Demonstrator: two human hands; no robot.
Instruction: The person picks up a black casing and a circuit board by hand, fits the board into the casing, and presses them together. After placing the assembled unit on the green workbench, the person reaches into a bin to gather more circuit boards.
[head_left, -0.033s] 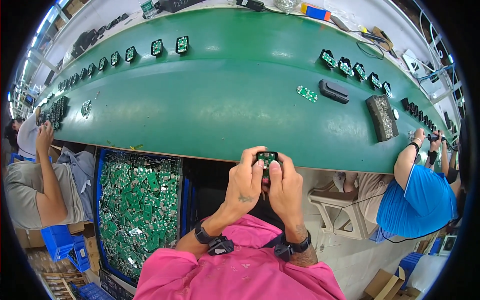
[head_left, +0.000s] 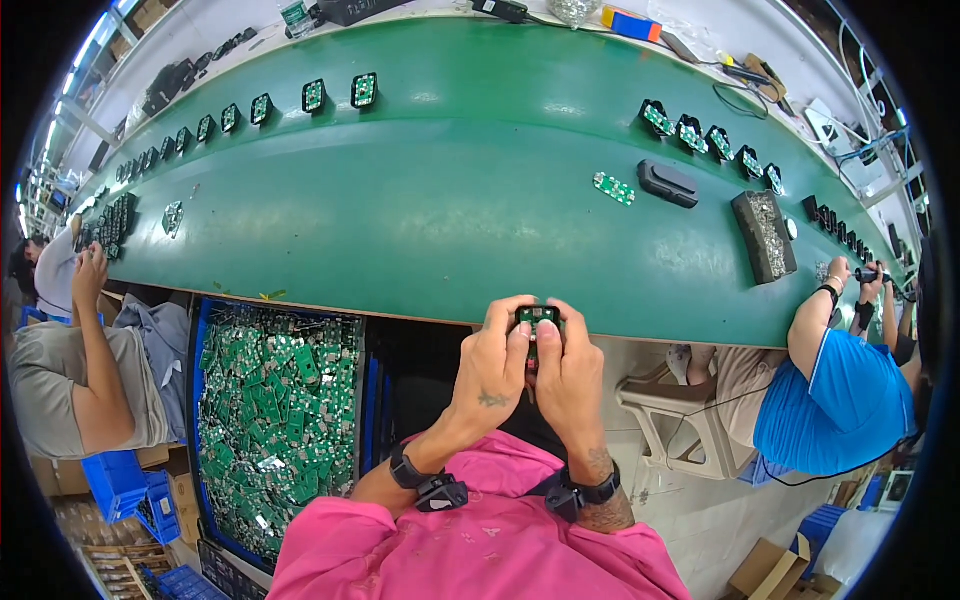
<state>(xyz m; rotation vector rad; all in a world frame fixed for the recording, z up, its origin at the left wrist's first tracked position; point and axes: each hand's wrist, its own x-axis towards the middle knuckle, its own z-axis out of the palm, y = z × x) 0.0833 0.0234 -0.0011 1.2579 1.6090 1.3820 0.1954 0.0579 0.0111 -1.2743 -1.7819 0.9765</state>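
Note:
Just off the table's front edge, I hold a small black plastic housing [head_left: 524, 313] with a green circuit board [head_left: 534, 342] seated inside it. My left hand [head_left: 487, 368] wraps its left side and my right hand [head_left: 575, 372] its right side. Both thumbs rest on the board's face, side by side, while my index fingers curl round the far end. A reddish spot shows on the board between the thumbs. My palms and thumbs cover much of the lower part of the housing.
A blue-edged bin [head_left: 280, 420] of loose circuit boards stands left, below the green table [head_left: 430, 210]. Board-filled housings [head_left: 364, 90] line the table's far side. A loose board [head_left: 614, 188], a black case [head_left: 668, 183] and a dark block [head_left: 764, 237] lie right. People sit on both sides.
My thumbs have shifted slightly on the board, and the housing's far end has moved a little. Everything else stays in place.

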